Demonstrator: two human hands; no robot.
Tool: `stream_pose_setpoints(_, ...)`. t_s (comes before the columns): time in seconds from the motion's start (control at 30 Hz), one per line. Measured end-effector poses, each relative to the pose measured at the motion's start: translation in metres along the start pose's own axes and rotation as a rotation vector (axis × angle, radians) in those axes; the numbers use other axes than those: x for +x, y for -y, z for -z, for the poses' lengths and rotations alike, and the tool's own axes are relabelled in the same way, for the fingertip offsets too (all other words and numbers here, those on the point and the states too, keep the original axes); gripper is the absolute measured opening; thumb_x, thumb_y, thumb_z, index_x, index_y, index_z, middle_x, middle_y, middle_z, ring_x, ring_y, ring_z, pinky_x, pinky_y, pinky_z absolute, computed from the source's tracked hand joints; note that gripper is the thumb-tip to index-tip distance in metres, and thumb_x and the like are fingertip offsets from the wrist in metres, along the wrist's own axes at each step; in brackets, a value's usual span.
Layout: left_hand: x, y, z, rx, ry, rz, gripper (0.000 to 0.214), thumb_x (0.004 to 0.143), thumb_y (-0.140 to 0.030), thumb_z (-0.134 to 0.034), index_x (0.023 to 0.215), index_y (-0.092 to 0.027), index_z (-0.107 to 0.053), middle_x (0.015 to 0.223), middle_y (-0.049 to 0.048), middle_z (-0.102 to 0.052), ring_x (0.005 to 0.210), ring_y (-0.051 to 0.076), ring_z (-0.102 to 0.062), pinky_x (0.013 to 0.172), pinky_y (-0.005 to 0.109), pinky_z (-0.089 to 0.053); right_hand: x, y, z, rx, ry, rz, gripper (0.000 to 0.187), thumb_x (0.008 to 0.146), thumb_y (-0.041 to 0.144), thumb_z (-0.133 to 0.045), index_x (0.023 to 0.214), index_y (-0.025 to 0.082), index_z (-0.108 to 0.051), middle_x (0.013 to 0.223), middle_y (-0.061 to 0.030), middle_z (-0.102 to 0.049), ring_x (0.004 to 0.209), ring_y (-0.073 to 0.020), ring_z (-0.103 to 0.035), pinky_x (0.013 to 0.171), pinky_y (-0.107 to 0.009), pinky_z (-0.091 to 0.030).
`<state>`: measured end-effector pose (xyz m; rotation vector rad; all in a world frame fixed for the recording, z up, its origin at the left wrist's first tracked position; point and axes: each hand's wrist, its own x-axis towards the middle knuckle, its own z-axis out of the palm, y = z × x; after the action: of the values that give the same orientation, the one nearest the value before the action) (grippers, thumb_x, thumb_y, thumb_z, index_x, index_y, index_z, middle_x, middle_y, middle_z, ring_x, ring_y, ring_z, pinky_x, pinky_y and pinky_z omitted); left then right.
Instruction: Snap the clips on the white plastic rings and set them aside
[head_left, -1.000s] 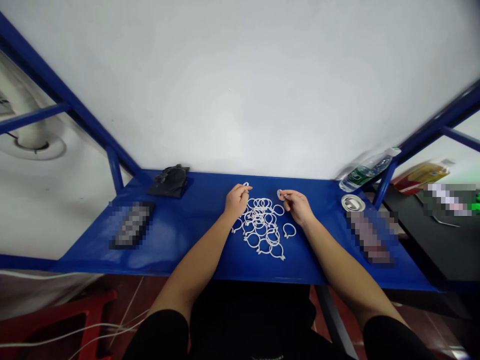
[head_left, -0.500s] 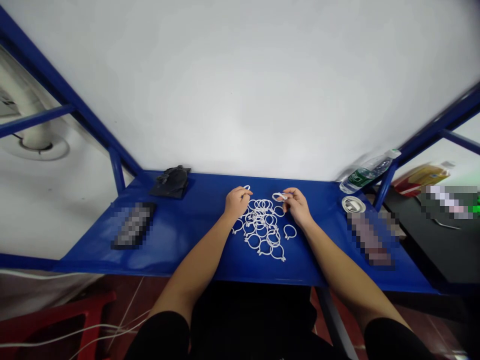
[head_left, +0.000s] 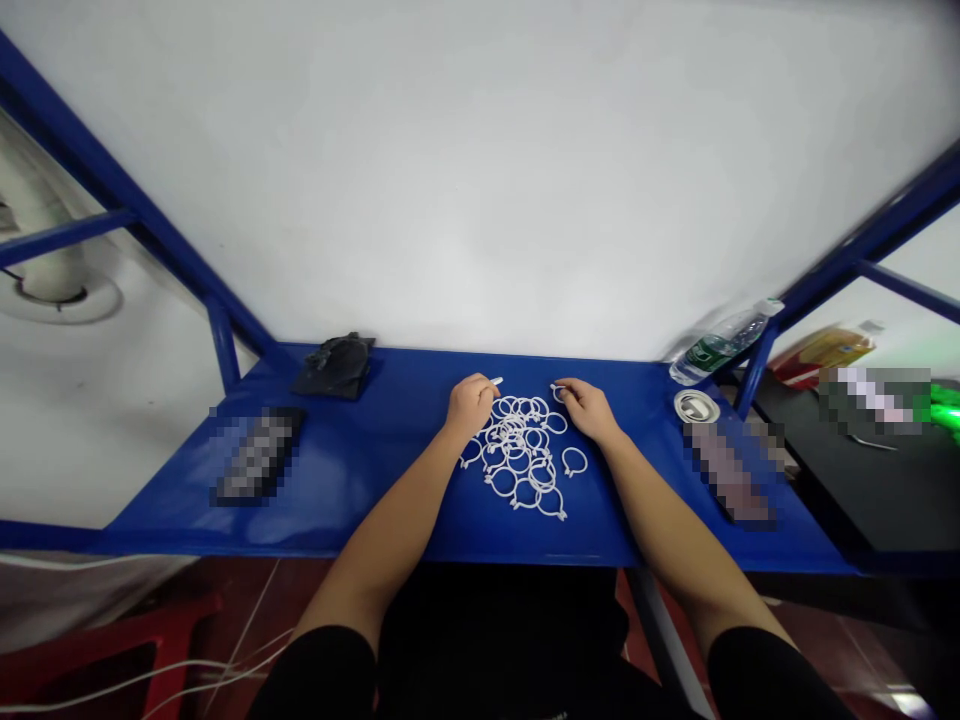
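White curtain rings with small clip-like nubs lie in an overlapping heap on the blue table. At the heap's far left edge, my left hand is closed on a white ring, of which only a short piece shows past the fingers. My right hand pinches another ring at the far right of the heap; my fingers cover part of it. One single ring lies apart, just right of the heap and nearer to me than my right hand.
A black plastic bag lies at the back left, with a blurred-out dark object nearer. On the right are a water bottle leaning by the frame, a white roll and a blurred-out item. A white wall rises behind.
The ring in my right hand has turned and sits deeper in the fingers, and that hand has tilted palm down. My left hand keeps its ring. The whole view has shifted slightly.
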<state>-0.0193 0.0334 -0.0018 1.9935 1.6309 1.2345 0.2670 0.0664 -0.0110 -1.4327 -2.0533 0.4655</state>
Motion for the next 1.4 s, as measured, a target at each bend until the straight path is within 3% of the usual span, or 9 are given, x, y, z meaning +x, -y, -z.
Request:
stream_pose_setpoints(0.13, -0.002, 0.003, -0.002, -0.021, -0.020, 0.013, 0.036, 0.087, -0.004, -0.047, 0.079, -0.022, -0.077, 0.090, 0.0021, -0.078, 0.091, 0.018, -0.073, 0.092, 0.029, -0.057, 0.004, 0.008, 0.000, -0.120, 0.082, -0.067, 0.043, 0.104, 0.036, -0.048, 0.141, 0.022, -0.066, 0.123, -0.0101, -0.079, 0.112, -0.0265, -0.073, 0.097, -0.037, -0.055)
stream_pose_setpoints(0.3, -0.004, 0.010, -0.011, -0.075, -0.010, 0.081, 0.053, 0.090, -0.007, -0.058, 0.138, -0.026, -0.069, 0.114, 0.0013, -0.081, 0.087, 0.016, -0.073, 0.092, 0.030, -0.058, 0.006, 0.016, 0.007, -0.271, 0.186, -0.132, 0.039, 0.104, 0.040, -0.052, 0.133, 0.023, -0.073, 0.116, -0.0099, -0.081, 0.107, -0.0281, -0.075, 0.088, -0.034, -0.055)
stream_pose_setpoints(0.47, -0.002, 0.013, -0.012, 0.058, 0.005, 0.094, 0.038, 0.092, -0.012, -0.061, 0.123, -0.025, -0.079, 0.105, 0.0042, -0.080, 0.098, 0.021, -0.072, 0.097, 0.034, -0.057, 0.003, 0.021, 0.014, -0.269, 0.224, -0.110, 0.039, 0.100, 0.056, -0.061, 0.117, 0.026, -0.079, 0.102, -0.0071, -0.082, 0.093, -0.0252, -0.074, 0.075, -0.031, -0.051)
stream_pose_setpoints(0.63, -0.001, 0.012, -0.008, 0.064, 0.030, 0.040, 0.034, 0.094, -0.011, -0.058, 0.114, -0.025, -0.081, 0.114, 0.0033, -0.080, 0.108, 0.021, -0.071, 0.104, 0.036, -0.056, 0.002, 0.017, 0.017, -0.274, 0.241, -0.056, 0.023, 0.097, 0.036, -0.064, 0.110, 0.024, -0.079, 0.101, -0.0059, -0.081, 0.088, -0.0222, -0.072, 0.074, -0.029, -0.049)
stream_pose_setpoints(0.77, -0.002, 0.011, -0.008, 0.141, 0.089, 0.064, 0.028, 0.094, -0.014, -0.061, 0.103, -0.027, -0.084, 0.129, 0.0012, -0.075, 0.117, 0.023, -0.069, 0.112, 0.039, -0.052, 0.001, 0.004, 0.015, -0.076, 0.119, -0.093, 0.023, 0.099, 0.034, -0.055, 0.101, 0.022, -0.074, 0.094, -0.0061, -0.081, 0.083, -0.0214, -0.072, 0.078, -0.031, -0.050)
stream_pose_setpoints(0.9, -0.001, 0.009, -0.009, 0.208, 0.112, 0.150, 0.023, 0.094, -0.024, -0.068, 0.111, -0.029, -0.083, 0.136, 0.0021, -0.072, 0.123, 0.026, -0.066, 0.115, 0.043, -0.050, 0.002, -0.007, 0.007, 0.268, -0.025, -0.168, 0.023, 0.095, 0.037, -0.052, 0.100, 0.021, -0.068, 0.089, -0.0061, -0.082, 0.081, -0.0210, -0.073, 0.076, -0.031, -0.053)
stream_pose_setpoints(1.07, -0.001, 0.008, -0.009, 0.236, 0.151, 0.187, 0.026, 0.097, -0.032, -0.069, 0.120, -0.031, -0.080, 0.148, 0.0033, -0.065, 0.135, 0.029, -0.060, 0.120, 0.046, -0.045, 0.006, -0.010, -0.002, 0.504, -0.072, -0.278, 0.025, 0.084, 0.041, -0.058, 0.094, 0.020, -0.066, 0.088, -0.0067, -0.082, 0.048, -0.0135, -0.056, 0.047, -0.025, -0.042)
stream_pose_setpoints(1.17, -0.001, 0.009, -0.009, 0.259, 0.183, 0.205, 0.031, 0.098, -0.037, -0.069, 0.126, -0.031, -0.077, 0.158, 0.0043, -0.056, 0.145, 0.032, -0.051, 0.123, 0.050, -0.042, 0.006, -0.008, -0.004, 0.570, -0.095, -0.314, 0.024, 0.081, 0.042, -0.061, 0.091, 0.020, -0.064, 0.095, -0.0083, -0.082, 0.038, -0.0090, -0.047, 0.038, -0.025, -0.036)
stream_pose_setpoints(1.4, -0.001, 0.011, -0.009, 0.272, 0.225, 0.200, 0.042, 0.100, -0.045, -0.066, 0.138, -0.029, -0.071, 0.168, 0.0082, -0.043, 0.153, 0.032, -0.043, 0.124, 0.051, -0.039, 0.006, -0.006, -0.004, 0.593, -0.109, -0.313, 0.024, 0.078, 0.041, -0.064, 0.089, 0.019, -0.065, 0.086, -0.0079, -0.081, 0.038, -0.0091, -0.049, 0.037, -0.023, -0.037)
